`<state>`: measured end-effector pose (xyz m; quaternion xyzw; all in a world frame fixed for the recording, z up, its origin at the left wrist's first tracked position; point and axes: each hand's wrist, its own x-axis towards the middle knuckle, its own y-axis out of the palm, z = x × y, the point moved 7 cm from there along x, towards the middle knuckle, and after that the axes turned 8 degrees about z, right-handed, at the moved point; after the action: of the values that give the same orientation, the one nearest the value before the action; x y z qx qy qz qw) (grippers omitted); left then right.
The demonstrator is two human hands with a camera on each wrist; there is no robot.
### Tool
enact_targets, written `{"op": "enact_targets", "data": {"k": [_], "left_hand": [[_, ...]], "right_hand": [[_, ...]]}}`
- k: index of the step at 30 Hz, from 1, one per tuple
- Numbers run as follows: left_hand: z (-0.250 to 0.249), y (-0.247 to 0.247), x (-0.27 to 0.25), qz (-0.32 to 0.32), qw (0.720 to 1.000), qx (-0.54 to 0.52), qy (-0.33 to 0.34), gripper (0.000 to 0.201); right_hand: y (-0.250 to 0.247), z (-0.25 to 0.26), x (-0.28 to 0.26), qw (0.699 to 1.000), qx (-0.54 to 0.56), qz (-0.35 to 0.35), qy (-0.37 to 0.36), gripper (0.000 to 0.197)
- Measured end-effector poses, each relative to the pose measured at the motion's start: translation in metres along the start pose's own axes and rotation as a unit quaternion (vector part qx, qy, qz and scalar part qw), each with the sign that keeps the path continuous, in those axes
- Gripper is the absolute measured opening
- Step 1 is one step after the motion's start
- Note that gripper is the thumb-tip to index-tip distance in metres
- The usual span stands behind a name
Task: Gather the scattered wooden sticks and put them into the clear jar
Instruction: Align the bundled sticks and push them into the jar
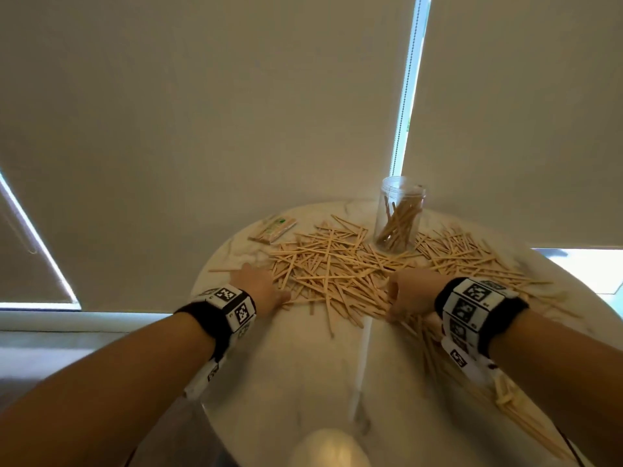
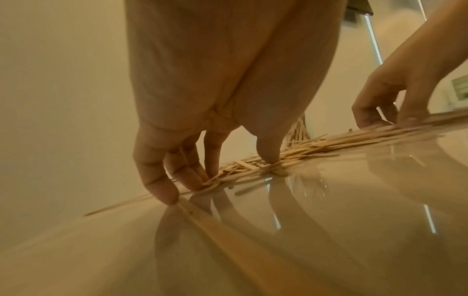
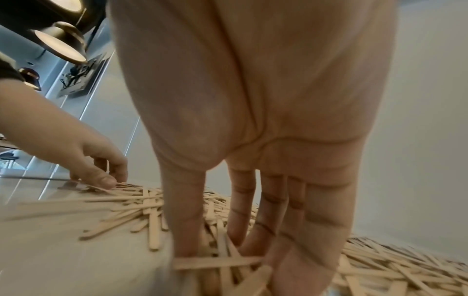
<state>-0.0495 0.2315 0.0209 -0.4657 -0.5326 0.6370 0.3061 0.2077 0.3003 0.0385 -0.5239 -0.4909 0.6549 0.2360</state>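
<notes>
A wide heap of flat wooden sticks covers the far half of the round marble table. Behind the heap stands the clear jar, upright and open, with a bundle of sticks inside. My left hand rests on the heap's left edge; in the left wrist view its fingers and thumb point down, spread apart, touching the sticks. My right hand sits at the heap's near right side. The right wrist view shows its straight fingers and thumb pushed down into the sticks.
A wrapped packet of sticks lies at the table's far left. More loose sticks trail along the right front edge under my right forearm. A rounded pale object sits at the near edge. Roller blinds hang close behind the table.
</notes>
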Motion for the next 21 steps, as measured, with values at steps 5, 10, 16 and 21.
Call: {"op": "enact_targets", "data": {"k": [5,10,16,21], "left_hand": [[-0.028,0.002,0.003,0.022,0.996,-0.060,0.069,0.093],[-0.036,-0.002,0.014,0.018,0.990,-0.113,0.084,0.085],[-0.059,-0.001,0.016,0.036,0.991,-0.108,0.071,0.084],[-0.083,-0.008,0.011,0.018,0.991,-0.078,0.105,0.032]], "right_hand": [[-0.001,-0.008,0.002,0.999,-0.004,-0.039,0.004,0.031],[-0.001,-0.014,0.007,0.999,0.015,-0.045,0.000,0.034],[0.002,-0.006,0.011,0.999,0.012,-0.029,-0.021,0.041],[-0.003,-0.001,0.013,0.999,-0.006,-0.023,-0.027,0.023]]}}
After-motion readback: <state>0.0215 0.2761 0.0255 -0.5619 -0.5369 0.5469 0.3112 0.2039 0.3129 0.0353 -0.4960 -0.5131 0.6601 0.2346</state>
